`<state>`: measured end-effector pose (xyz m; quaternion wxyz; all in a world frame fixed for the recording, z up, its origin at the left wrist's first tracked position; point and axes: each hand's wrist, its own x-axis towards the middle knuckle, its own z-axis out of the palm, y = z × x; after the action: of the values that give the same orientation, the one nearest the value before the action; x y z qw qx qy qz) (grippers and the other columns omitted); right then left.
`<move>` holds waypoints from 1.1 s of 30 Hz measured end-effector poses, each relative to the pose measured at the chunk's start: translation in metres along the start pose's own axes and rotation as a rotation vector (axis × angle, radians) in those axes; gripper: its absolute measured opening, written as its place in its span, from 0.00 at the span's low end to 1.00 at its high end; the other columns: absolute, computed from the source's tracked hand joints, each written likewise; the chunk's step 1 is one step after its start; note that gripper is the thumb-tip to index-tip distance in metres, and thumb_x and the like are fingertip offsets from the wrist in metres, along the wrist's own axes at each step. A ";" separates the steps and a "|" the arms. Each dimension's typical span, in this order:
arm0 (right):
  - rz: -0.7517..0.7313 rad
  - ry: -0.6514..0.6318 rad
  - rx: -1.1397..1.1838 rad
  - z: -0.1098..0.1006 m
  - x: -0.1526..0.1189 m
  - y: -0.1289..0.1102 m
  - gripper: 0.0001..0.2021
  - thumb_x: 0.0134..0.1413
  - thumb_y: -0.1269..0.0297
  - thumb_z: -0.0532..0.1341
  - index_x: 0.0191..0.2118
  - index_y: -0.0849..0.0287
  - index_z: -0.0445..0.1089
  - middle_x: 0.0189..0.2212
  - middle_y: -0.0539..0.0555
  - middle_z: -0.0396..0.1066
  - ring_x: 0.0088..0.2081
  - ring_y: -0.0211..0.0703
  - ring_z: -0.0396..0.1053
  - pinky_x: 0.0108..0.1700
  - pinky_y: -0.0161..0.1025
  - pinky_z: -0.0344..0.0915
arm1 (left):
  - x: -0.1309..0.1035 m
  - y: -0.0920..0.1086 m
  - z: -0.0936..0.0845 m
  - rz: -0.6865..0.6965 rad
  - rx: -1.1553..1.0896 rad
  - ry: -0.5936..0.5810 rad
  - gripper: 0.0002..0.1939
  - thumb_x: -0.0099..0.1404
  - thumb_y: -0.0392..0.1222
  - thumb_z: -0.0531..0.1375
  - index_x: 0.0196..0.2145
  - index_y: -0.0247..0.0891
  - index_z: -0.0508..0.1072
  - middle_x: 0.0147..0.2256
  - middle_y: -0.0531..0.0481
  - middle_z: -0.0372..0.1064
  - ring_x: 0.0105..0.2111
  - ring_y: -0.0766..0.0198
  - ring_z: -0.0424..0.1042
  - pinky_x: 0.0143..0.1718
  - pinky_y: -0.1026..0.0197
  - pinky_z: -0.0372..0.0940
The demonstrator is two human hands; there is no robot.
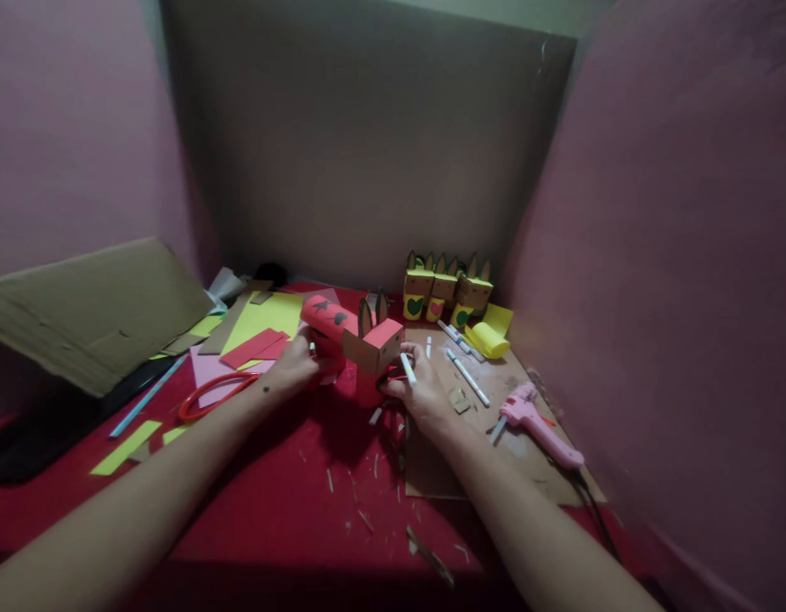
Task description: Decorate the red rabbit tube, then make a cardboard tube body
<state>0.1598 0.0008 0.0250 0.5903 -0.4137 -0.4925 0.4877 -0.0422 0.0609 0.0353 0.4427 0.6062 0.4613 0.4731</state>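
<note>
In the middle stands a donkey-like figure (372, 344) of red paper and cardboard, with upright ears, a boxy head and a tube body bearing dark shapes. My left hand (296, 364) is closed at its rear, near the hind leg. A small pale tip shows by those fingers; I cannot make out what it is. My right hand (424, 395) is closed beside the head and front leg, with a white marker (408, 369) between its fingers. Part of the figure's front leg is hidden by my right fingers.
Several yellow-topped donkey figures (444, 289) stand at the back right. A pink glue gun (538, 423), markers (467, 379) and a yellow paper roll (488, 340) lie on a cardboard sheet (434, 472). Red-handled scissors (217, 395), coloured paper (265, 319) and a cardboard flap (93, 306) lie left.
</note>
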 end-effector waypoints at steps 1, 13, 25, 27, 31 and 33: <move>-0.002 0.003 -0.001 0.000 0.000 0.001 0.25 0.29 0.74 0.65 0.39 0.56 0.60 0.32 0.46 0.67 0.31 0.37 0.67 0.30 0.33 0.65 | -0.001 0.001 -0.004 0.009 0.045 0.049 0.21 0.37 0.34 0.67 0.31 0.40 0.66 0.29 0.51 0.69 0.32 0.54 0.71 0.29 0.58 0.65; -0.003 -0.045 0.038 0.003 -0.006 0.002 0.23 0.28 0.76 0.61 0.37 0.54 0.60 0.30 0.45 0.67 0.31 0.39 0.68 0.29 0.34 0.67 | -0.058 0.025 0.039 0.018 -0.103 -0.225 0.29 0.48 0.41 0.69 0.49 0.38 0.70 0.49 0.43 0.71 0.50 0.47 0.70 0.47 0.51 0.66; -0.053 0.097 0.054 0.000 -0.007 -0.012 0.18 0.37 0.72 0.55 0.39 0.52 0.58 0.35 0.48 0.67 0.28 0.37 0.68 0.22 0.33 0.66 | -0.007 0.026 0.032 0.014 -0.272 -0.169 0.22 0.41 0.34 0.72 0.37 0.37 0.77 0.37 0.49 0.78 0.38 0.57 0.74 0.43 0.58 0.66; -0.081 0.157 0.006 -0.004 -0.004 -0.013 0.17 0.39 0.71 0.56 0.40 0.53 0.58 0.35 0.48 0.67 0.26 0.37 0.67 0.22 0.32 0.64 | 0.019 0.029 0.023 0.022 -0.284 -0.171 0.20 0.39 0.33 0.72 0.35 0.36 0.78 0.34 0.49 0.78 0.36 0.58 0.74 0.43 0.58 0.66; -0.120 0.250 -0.064 -0.008 0.002 -0.006 0.16 0.39 0.72 0.57 0.38 0.54 0.60 0.30 0.47 0.67 0.27 0.38 0.66 0.26 0.34 0.66 | 0.073 0.032 0.015 0.068 -0.344 -0.143 0.20 0.37 0.32 0.72 0.32 0.35 0.78 0.32 0.49 0.77 0.34 0.59 0.74 0.43 0.58 0.66; -0.130 0.263 -0.076 -0.006 0.003 -0.002 0.16 0.38 0.72 0.57 0.38 0.54 0.61 0.30 0.47 0.67 0.27 0.38 0.65 0.26 0.35 0.65 | 0.094 0.032 0.018 0.088 -0.378 -0.131 0.21 0.35 0.32 0.72 0.32 0.33 0.77 0.31 0.48 0.76 0.34 0.58 0.74 0.42 0.57 0.67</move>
<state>0.1664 0.0037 0.0264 0.6640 -0.4633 -0.4548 0.3709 -0.0083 0.1455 0.0791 0.5566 0.5615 0.3073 0.5296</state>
